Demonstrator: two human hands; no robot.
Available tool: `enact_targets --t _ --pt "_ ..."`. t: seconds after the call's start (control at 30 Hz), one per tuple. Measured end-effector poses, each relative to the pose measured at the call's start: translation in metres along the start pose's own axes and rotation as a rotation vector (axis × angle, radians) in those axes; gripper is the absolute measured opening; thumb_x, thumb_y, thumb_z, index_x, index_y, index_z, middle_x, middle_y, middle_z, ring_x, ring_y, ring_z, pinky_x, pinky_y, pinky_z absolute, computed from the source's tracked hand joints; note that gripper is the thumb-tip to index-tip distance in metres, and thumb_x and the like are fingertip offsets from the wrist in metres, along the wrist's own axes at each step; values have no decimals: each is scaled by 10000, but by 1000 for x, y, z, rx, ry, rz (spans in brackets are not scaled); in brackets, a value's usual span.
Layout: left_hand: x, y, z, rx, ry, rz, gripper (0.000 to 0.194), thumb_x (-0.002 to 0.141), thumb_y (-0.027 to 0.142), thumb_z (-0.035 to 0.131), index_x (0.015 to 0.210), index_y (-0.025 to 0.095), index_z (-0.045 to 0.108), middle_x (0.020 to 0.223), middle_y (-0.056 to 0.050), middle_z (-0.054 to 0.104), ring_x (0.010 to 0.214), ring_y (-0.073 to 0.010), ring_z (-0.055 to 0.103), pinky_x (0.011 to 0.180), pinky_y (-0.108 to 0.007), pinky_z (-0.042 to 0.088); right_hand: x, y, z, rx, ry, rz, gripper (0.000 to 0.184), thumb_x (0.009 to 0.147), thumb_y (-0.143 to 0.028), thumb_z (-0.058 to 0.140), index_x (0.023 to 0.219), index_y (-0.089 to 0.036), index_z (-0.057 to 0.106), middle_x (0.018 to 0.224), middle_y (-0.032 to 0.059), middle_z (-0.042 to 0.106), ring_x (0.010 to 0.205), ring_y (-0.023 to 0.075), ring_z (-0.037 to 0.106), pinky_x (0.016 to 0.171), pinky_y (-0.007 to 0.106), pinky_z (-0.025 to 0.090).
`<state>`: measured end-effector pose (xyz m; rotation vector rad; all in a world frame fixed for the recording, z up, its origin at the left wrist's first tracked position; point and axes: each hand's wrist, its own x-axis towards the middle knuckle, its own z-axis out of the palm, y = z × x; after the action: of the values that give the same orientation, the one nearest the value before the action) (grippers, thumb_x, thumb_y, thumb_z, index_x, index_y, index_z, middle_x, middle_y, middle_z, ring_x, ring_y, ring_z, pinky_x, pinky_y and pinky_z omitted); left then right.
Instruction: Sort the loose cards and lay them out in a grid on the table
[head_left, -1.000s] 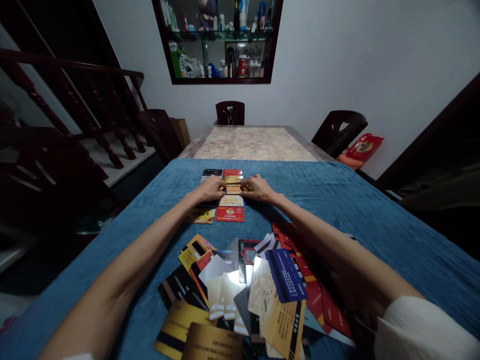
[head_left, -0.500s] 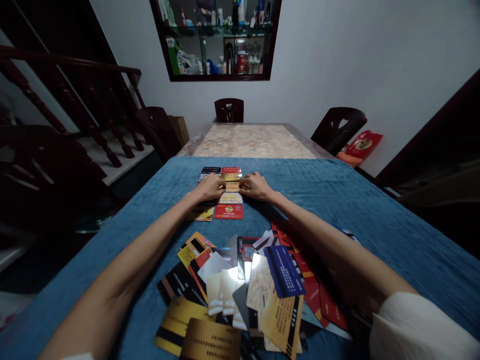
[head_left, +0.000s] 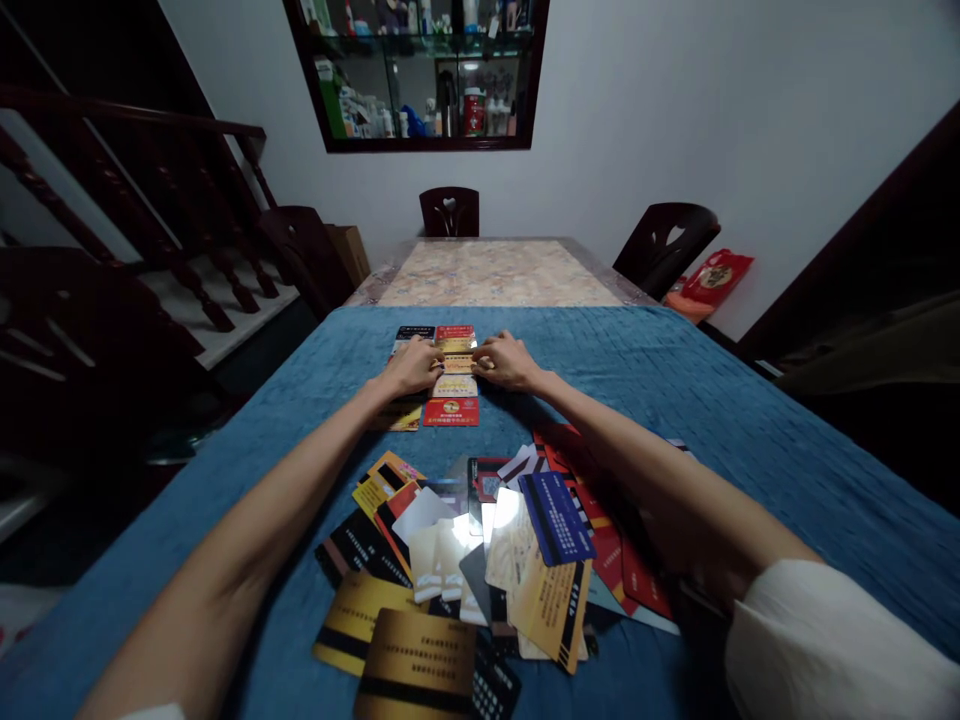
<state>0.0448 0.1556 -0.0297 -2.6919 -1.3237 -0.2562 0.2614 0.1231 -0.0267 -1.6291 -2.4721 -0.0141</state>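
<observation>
Both hands are at a yellow-orange card (head_left: 460,364) in the right column of overlapping cards on the blue cloth. My left hand (head_left: 412,367) pinches its left edge, and the forearm and hand cover much of the left column. At the right edge, my right hand (head_left: 507,362) has its fingertips closed on the same card. Above it in the column are a gold card and a red card (head_left: 454,331); below are a cream card (head_left: 455,386) and a red card with a round emblem (head_left: 451,412). A black card (head_left: 415,331) tops the left column, and a yellow card (head_left: 397,417) shows at its bottom.
A loose heap of cards lies nearer me, including a blue card (head_left: 556,518), a gold-brown card (head_left: 417,662) and red ones under my right forearm. The blue cloth (head_left: 645,400) covers the table's near part; the patterned tabletop (head_left: 495,272) shows beyond. Chairs stand around it.
The whole view has shifted slightly. Both hands stay at the same card, with little visible movement relative to the columns.
</observation>
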Motion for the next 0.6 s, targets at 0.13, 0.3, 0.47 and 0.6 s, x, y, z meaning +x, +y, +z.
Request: enact_targets --t 0.13,0.3,0.47,0.6 --pt "-8 5 -4 -40 68 21 302 848 262 518 1001 166 760 1038 -103 694 1052 -272 542 942 -398 455 -9 2 -4 5 31 -16 334 920 -378 544 1172 -237 711 1242 106 669 1148 333 466 829 395 384" --pt "-22 21 -12 -123 122 82 251 821 241 570 982 180 752 1023 -91 681 1052 -265 524 958 -419 447 -25 4 -10 28 68 -26 325 907 -322 548 1173 -235 712 1218 103 673 1128 325 457 816 395 367" --pt "-37 45 -16 -225 166 194 222 847 169 554 960 145 744 1021 -107 686 1031 -252 530 984 -432 439 -47 5 -16 55 86 -30 313 916 -305 542 1156 -216 723 1191 121 675 1120 322 447 818 394 346" --pt "-52 68 -18 -281 181 265 211 839 118 566 954 166 737 1017 -84 684 1068 -250 525 997 -429 445 -66 9 -16 56 136 -44 283 921 -283 553 1125 -204 732 1158 125 688 1093 311 452 811 385 334"
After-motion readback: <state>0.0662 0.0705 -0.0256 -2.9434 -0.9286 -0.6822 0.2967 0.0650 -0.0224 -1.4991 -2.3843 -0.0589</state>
